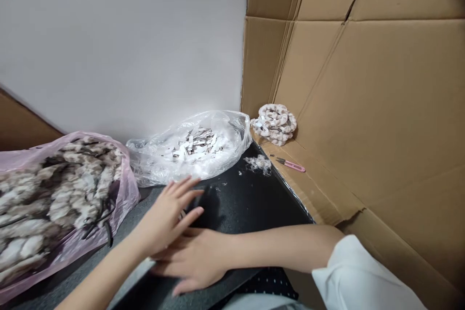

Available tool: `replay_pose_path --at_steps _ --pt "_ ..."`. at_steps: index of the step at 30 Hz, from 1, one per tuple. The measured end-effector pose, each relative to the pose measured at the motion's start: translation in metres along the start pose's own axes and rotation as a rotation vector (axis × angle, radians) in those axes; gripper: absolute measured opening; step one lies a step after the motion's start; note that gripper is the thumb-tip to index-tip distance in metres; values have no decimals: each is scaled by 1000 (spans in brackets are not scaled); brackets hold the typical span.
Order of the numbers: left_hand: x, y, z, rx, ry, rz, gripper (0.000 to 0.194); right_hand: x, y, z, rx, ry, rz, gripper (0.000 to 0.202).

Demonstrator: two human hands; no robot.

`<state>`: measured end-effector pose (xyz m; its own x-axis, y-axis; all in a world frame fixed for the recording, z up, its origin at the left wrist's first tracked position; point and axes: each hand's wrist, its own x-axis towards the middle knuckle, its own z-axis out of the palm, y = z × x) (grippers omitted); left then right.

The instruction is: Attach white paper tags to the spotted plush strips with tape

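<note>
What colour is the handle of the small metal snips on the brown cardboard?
The snips handle is pink, as the head view shows.

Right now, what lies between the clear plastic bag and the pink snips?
The head view shows a clump of pale fluff on the black surface, then some cardboard.

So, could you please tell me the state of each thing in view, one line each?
Left hand, open, fingers partly spread
Right hand, flat, fingers extended, tips partly hidden
Pink bag, open, holding fluffy pieces
Clear bag, crumpled, holding white strips
Fluffy bundle, curled up, by the cardboard
Loose fluff, scattered on the black surface
Pink snips, lying down; blades too small to judge
Cardboard, creased, torn in places
</note>
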<state>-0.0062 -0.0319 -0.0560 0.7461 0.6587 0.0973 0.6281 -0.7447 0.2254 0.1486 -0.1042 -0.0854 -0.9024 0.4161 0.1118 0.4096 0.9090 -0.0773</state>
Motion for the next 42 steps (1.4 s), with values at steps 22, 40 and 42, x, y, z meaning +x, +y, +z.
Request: replay_pose_path --at_steps 22,40,42 --pt "-78 -63 53 44 313 -268 42 -99 84 6 99 -50 844 71" --pt "-98 -69 0 359 603 -794 24 -138 106 36 -111 182 564 67" --pt "-103 -77 -9 395 521 -867 30 -153 106 35 -223 350 549 53"
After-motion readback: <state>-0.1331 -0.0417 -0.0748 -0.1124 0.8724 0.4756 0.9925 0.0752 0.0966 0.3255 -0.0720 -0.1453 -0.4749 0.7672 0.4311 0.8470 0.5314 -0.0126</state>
